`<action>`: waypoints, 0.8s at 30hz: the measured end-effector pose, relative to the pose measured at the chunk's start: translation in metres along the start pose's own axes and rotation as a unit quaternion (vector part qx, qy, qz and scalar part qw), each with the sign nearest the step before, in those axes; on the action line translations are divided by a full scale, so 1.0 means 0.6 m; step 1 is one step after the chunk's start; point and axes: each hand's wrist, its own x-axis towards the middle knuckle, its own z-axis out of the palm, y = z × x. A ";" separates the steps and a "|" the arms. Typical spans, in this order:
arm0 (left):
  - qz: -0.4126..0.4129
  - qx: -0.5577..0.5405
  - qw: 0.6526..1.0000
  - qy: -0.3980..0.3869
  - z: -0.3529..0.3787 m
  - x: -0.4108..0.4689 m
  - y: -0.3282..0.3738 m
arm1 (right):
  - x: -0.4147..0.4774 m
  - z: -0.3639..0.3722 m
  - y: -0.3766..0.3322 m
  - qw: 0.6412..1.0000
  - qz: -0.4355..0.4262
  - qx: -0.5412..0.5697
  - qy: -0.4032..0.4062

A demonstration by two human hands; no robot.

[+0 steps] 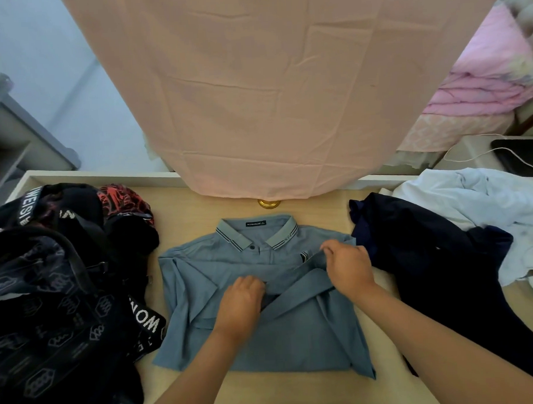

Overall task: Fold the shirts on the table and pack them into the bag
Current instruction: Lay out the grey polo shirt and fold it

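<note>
Both your left hand [242, 300] and right hand [349, 265] pinch folds on the blue shirt [295, 338]. Release unevenly and the sleeve flops open; navy shirt [413, 241] alongside may snag.

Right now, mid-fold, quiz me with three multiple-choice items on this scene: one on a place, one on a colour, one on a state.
1. The bag lies on which side of the polo?
A. left
B. right
C. on top of it

2. The shirt just right of the polo is:
A. pink
B. navy
C. red

3. The two hands are:
A. holding the polo's cloth
B. hanging free
C. inside the bag

Answers:
1 A: the bag lies left of the polo.
2 B: the navy shirt lies by the polo's right shoulder.
3 A: the left hand and the right hand both curl on folded cloth.
</note>
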 end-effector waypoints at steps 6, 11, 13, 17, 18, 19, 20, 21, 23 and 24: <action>-0.086 -0.062 0.994 0.040 -0.083 0.132 0.014 | 0.071 -0.032 0.012 0.998 0.032 -0.015 0.045; -0.111 0.057 0.991 0.046 -0.096 0.238 -0.002 | 0.103 -0.035 0.037 0.992 0.004 -0.115 0.052; -0.067 0.083 0.991 0.076 -0.083 0.231 -0.003 | 0.093 -0.030 0.048 0.988 -0.122 -0.083 0.055; 0.146 -0.002 0.989 -0.013 -0.040 0.142 0.014 | 0.063 -0.022 0.062 0.954 -0.225 -0.071 -0.182; 0.183 -0.006 0.982 -0.046 -0.033 0.117 0.011 | 0.059 -0.017 0.069 0.948 -0.221 -0.112 -0.202; 0.205 -0.002 0.976 -0.072 -0.028 0.095 0.003 | 0.058 -0.013 0.076 0.943 -0.220 -0.155 -0.193; 0.213 0.015 0.973 -0.091 -0.025 0.077 -0.009 | 0.059 -0.012 0.078 0.940 -0.216 -0.187 -0.184; 0.212 0.044 0.970 -0.107 -0.025 0.063 -0.024 | 0.061 -0.012 0.077 0.937 -0.210 -0.211 -0.183; 0.203 0.108 0.964 -0.135 -0.031 0.045 -0.054 | 0.071 -0.014 0.068 0.937 -0.199 -0.218 -0.189; 0.204 0.133 0.959 -0.145 -0.036 0.040 -0.066 | 0.076 -0.013 0.064 0.934 -0.202 -0.222 -0.194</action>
